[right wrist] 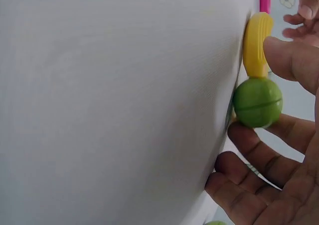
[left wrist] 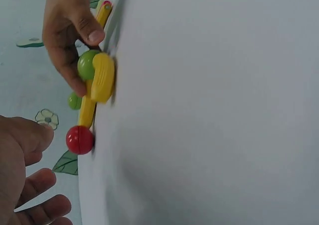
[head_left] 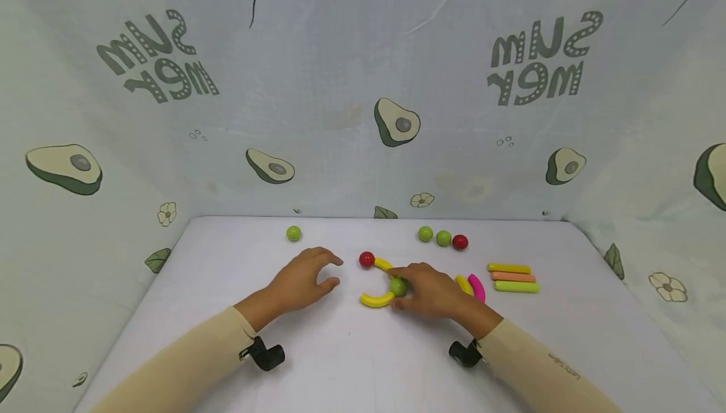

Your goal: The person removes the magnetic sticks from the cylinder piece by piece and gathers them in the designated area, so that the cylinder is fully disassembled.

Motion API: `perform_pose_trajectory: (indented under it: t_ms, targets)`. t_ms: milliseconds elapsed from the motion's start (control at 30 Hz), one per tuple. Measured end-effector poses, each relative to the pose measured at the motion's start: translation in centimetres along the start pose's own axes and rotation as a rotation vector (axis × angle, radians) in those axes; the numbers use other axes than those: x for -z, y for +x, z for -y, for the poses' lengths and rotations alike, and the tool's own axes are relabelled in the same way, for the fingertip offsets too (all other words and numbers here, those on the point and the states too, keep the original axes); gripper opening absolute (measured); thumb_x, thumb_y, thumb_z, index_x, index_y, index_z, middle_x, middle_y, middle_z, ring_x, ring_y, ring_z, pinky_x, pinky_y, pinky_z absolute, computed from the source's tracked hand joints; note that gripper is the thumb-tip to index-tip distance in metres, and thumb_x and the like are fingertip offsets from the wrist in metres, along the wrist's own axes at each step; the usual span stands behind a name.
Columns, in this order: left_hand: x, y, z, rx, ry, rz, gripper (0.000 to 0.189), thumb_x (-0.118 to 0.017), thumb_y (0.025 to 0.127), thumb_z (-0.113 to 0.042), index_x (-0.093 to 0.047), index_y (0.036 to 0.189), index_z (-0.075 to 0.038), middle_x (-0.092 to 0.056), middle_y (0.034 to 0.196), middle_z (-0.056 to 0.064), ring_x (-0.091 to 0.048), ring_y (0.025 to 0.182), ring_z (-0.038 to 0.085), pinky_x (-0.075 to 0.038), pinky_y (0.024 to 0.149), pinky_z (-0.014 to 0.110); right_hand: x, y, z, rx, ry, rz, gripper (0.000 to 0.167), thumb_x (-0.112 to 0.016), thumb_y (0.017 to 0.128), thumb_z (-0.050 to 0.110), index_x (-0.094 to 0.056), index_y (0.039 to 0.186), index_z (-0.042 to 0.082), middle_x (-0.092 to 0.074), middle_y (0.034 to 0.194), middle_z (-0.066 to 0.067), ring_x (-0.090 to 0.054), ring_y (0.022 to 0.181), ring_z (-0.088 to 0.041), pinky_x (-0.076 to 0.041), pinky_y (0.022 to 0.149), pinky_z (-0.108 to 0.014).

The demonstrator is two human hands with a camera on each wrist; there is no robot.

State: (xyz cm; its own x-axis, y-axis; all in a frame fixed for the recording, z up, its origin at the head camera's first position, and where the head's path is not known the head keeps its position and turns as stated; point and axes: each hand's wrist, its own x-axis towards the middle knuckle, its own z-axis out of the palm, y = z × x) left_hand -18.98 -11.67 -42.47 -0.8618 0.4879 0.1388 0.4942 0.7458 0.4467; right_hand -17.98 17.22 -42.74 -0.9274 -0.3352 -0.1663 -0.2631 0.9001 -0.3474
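My right hand (head_left: 433, 290) curls its thumb and fingers about a glossy green ball (head_left: 399, 286) on the table. A curved yellow piece (head_left: 375, 301) joins that ball on the near side; in the right wrist view my thumb lies beside this yellow piece (right wrist: 256, 43), and a fingertip touches the green ball (right wrist: 257, 102). On the far side, another yellow piece (head_left: 382, 264) runs from a red ball (head_left: 367, 259) toward the green one; my fingers hide its end. My left hand (head_left: 300, 282) hovers left of the red ball, fingers spread and holding nothing.
Behind, a green ball (head_left: 293, 233) sits at left, and a row of green balls (head_left: 425, 234) with a red ball (head_left: 460, 242) at right. Yellow (head_left: 464, 284) and pink curved pieces (head_left: 477, 288) lie by my right wrist. Straight bars (head_left: 513, 277) lie farther right. A printed cloth (head_left: 340, 85) hangs behind.
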Motion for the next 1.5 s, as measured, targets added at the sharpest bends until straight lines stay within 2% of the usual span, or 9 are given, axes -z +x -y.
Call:
perform_pose_trajectory:
  t_ms: [200,400,500,633,800,1067,1300,1400,1500]
  targets:
    - [-1.7,-0.5,-1.2,-0.096,0.014,0.087,0.033,-0.073,0.096,-0.028,-0.069,0.127,-0.016,-0.064,0.128,0.0,-0.057,0.125,0.023,-0.047,0.106,0.042,0.0,0.1,-0.1,0.03,0.037,0.005,0.058,-0.085,0.084,0.033,-0.067,0.137,0.019,-0.063,0.096,0.011,-0.055,0.092,-0.012,-0.054,0.084,-0.036]
    - [-2.9,-0.3,-2.1,-0.145,0.039,0.111,0.034,-0.072,0.097,-0.027,-0.069,0.13,-0.018,-0.063,0.133,-0.001,-0.057,0.125,0.021,-0.048,0.104,0.038,-0.2,0.3,-0.3,0.02,0.066,-0.031,0.042,-0.081,0.089,0.034,-0.071,0.129,0.022,-0.062,0.09,0.013,-0.055,0.085,-0.011,-0.052,0.079,-0.035]
    - [-3.4,0.1,-2.6,-0.159,0.058,0.119,0.034,-0.072,0.097,-0.027,-0.07,0.131,-0.019,-0.062,0.135,0.0,-0.057,0.124,0.022,-0.049,0.104,0.038,-0.3,0.5,-0.4,0.013,0.059,-0.054,0.038,-0.082,0.088,0.036,-0.073,0.123,0.024,-0.063,0.096,0.009,-0.058,0.089,-0.012,-0.054,0.079,-0.036]
    - [-4.3,0.6,-3.0,-0.175,0.092,0.129,0.035,-0.071,0.098,-0.027,-0.07,0.132,-0.02,-0.063,0.135,0.001,-0.058,0.12,0.023,-0.05,0.101,0.036,-0.4,0.6,-0.4,0.017,0.034,-0.084,0.035,-0.084,0.085,0.04,-0.073,0.115,0.027,-0.064,0.121,0.0,-0.061,0.109,-0.02,-0.057,0.086,-0.042]
    - [-5.0,1.1,-2.8,-0.181,0.092,0.109,0.032,-0.073,0.097,-0.022,-0.072,0.129,-0.018,-0.066,0.127,0.0,-0.058,0.113,0.021,-0.05,0.096,0.03,-0.4,0.5,-0.5,0.05,0.048,-0.078,0.042,-0.082,0.087,0.04,-0.073,0.124,0.023,-0.06,0.143,-0.006,-0.054,0.133,-0.03,-0.05,0.101,-0.053]
    - [-5.3,1.9,-2.3,-0.214,0.029,0.045,0.022,-0.076,0.093,-0.008,-0.079,0.113,-0.015,-0.07,0.11,-0.002,-0.06,0.104,0.018,-0.05,0.09,0.027,-0.2,0.7,-0.3,0.039,0.032,-0.054,0.05,-0.081,0.087,0.043,-0.072,0.131,0.022,-0.059,0.145,-0.003,-0.053,0.134,-0.03,-0.051,0.099,-0.052]
    - [-5.2,2.0,-2.1,-0.27,0.009,0.065,0.019,-0.074,0.093,-0.003,-0.08,0.108,-0.014,-0.071,0.112,0.0,-0.061,0.105,0.02,-0.05,0.094,0.029,-0.1,0.7,-0.3,0.043,0.01,-0.047,0.05,-0.081,0.087,0.045,-0.072,0.13,0.023,-0.059,0.146,-0.004,-0.055,0.132,-0.03,-0.053,0.097,-0.05]
    - [-5.1,1.8,-2.1,-0.253,0.013,0.082,0.02,-0.072,0.095,-0.005,-0.079,0.111,-0.014,-0.069,0.122,0.004,-0.06,0.112,0.024,-0.049,0.099,0.032,-0.1,0.7,-0.3,0.041,0.005,-0.046,0.05,-0.081,0.087,0.045,-0.072,0.131,0.023,-0.058,0.146,-0.004,-0.055,0.132,-0.031,-0.052,0.098,-0.051]
    - [-4.9,1.4,-2.1,-0.173,0.012,0.093,0.025,-0.072,0.096,-0.011,-0.076,0.121,-0.014,-0.061,0.134,0.007,-0.057,0.122,0.027,-0.048,0.104,0.036,-0.2,0.7,-0.3,0.038,0.003,-0.045,0.05,-0.08,0.087,0.046,-0.072,0.131,0.023,-0.058,0.146,-0.004,-0.056,0.131,-0.031,-0.053,0.097,-0.051]
